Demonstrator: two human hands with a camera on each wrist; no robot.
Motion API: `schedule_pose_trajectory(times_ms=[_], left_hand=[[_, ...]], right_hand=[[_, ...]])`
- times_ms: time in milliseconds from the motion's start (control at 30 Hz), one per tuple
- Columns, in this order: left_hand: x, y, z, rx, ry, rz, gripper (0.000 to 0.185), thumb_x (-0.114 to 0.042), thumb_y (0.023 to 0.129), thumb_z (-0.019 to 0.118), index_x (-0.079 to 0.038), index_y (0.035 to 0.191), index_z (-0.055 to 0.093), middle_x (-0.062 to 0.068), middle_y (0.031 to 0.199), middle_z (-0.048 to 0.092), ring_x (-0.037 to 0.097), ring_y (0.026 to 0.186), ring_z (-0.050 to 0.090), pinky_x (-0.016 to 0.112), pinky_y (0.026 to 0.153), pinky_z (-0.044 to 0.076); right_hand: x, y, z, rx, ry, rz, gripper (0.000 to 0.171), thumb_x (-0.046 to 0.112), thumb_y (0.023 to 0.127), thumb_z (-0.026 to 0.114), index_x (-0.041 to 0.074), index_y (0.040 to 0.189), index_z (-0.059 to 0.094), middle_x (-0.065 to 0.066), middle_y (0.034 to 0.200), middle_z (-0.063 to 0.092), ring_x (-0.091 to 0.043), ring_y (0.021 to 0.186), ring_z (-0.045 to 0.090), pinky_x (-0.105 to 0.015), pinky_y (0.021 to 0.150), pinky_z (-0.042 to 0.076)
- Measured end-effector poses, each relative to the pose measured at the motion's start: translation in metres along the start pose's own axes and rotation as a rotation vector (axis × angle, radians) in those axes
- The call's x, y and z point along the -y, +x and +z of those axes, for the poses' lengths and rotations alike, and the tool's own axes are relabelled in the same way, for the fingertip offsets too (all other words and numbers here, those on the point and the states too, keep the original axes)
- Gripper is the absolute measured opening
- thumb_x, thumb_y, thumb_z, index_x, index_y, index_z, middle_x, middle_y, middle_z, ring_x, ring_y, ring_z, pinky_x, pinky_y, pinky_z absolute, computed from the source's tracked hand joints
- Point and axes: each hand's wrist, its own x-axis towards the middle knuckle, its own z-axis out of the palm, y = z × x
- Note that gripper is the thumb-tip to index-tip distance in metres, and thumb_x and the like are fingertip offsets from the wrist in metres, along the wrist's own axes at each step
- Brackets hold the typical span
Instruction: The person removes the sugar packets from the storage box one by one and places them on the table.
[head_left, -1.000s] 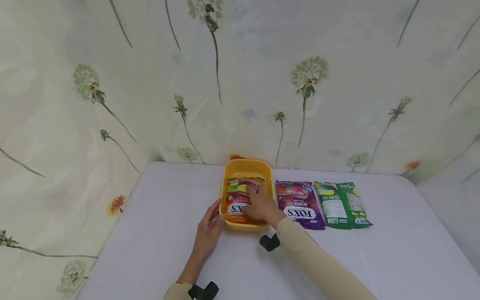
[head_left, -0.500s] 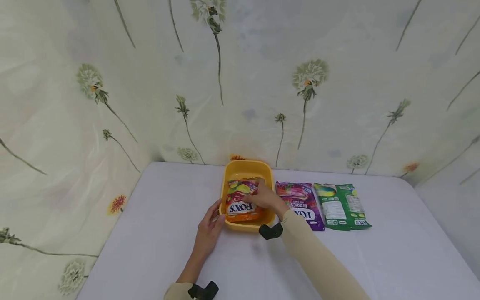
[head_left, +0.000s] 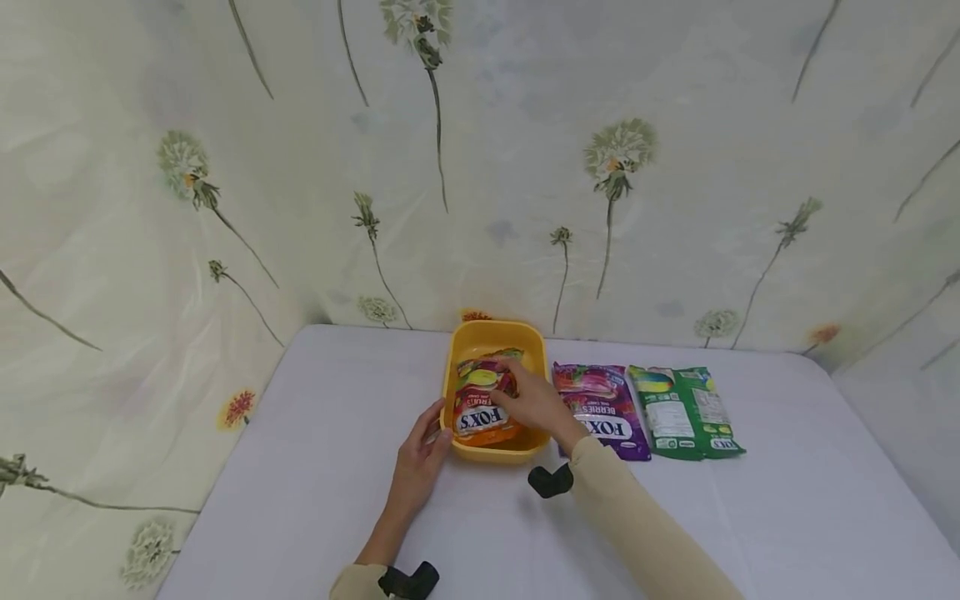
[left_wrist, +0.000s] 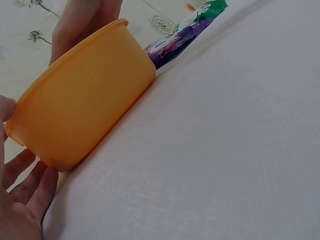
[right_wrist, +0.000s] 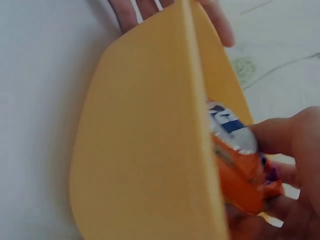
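Note:
A yellow plastic tub (head_left: pixel 498 336) stands on the white-covered table near its back edge. At the tub's near left corner, my left hand (head_left: pixel 417 467) holds on, thumb by the rim and fingers against the outer wall. My right hand (head_left: pixel 534 407) reaches into the tub and grips the right side of a red and orange Fox's fruits candy bag (head_left: pixel 480 418). In the right wrist view, thumb and fingers close around the crinkled candy bag (right_wrist: pixel 235 160), partly behind the tub wall. A strip of coloured wrapper shows beyond the bag's far end.
Right of the tub lies a purple Fox's berries candy bag (head_left: pixel 600 404), its near left part overlapped by my right wrist. Beside it is a green Fox's bag (head_left: pixel 686 414). A flower-printed cloth (head_left: pixel 495 167) rises behind the table.
My right hand has gone from pressing over the candy bag to gripping its right side; the bag has shifted and bunched up slightly. My left hand keeps its place on the tub.

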Motion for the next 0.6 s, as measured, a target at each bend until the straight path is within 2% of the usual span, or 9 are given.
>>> schedule_pose_trajectory(times_ms=[133, 267, 433, 600], left_hand=[[-0.001, 0.001, 0.000, -0.005, 0.013, 0.000, 0.049, -0.035, 0.095, 0.054, -0.034, 0.142, 0.039, -0.008, 0.148, 0.041, 0.017, 0.131, 0.047, 0.026, 0.099, 0.049], [-0.004, 0.000, -0.002, -0.024, 0.038, -0.014, 0.049, -0.036, 0.095, 0.054, -0.034, 0.142, 0.040, -0.010, 0.147, 0.041, 0.017, 0.130, 0.048, 0.028, 0.099, 0.049], [-0.005, -0.003, -0.003, -0.029, 0.056, -0.012, 0.048, -0.033, 0.096, 0.054, -0.033, 0.142, 0.040, -0.007, 0.147, 0.042, 0.021, 0.129, 0.049, 0.033, 0.099, 0.050], [-0.006, -0.004, 0.001, -0.007, 0.042, -0.014, 0.047, -0.034, 0.096, 0.054, -0.036, 0.141, 0.040, -0.010, 0.147, 0.041, 0.018, 0.130, 0.049, 0.030, 0.099, 0.049]], right_hand=[[-0.003, -0.002, 0.002, -0.001, -0.011, -0.039, 0.060, 0.046, 0.086, 0.064, 0.032, 0.139, 0.039, -0.003, 0.138, 0.050, -0.029, 0.124, 0.051, -0.052, 0.101, 0.046], [-0.003, -0.002, 0.007, -0.002, 0.002, -0.097, 0.057, 0.047, 0.085, 0.065, 0.033, 0.135, 0.043, -0.005, 0.134, 0.049, -0.028, 0.121, 0.052, -0.050, 0.101, 0.046], [-0.006, -0.003, 0.013, -0.027, 0.094, -0.162, 0.044, 0.037, 0.087, 0.067, 0.030, 0.128, 0.051, -0.006, 0.129, 0.050, -0.026, 0.115, 0.055, -0.045, 0.098, 0.050], [-0.011, -0.008, 0.014, -0.067, 0.184, -0.158, 0.040, 0.030, 0.088, 0.066, 0.030, 0.125, 0.053, -0.003, 0.129, 0.049, -0.024, 0.115, 0.055, -0.043, 0.096, 0.052]])
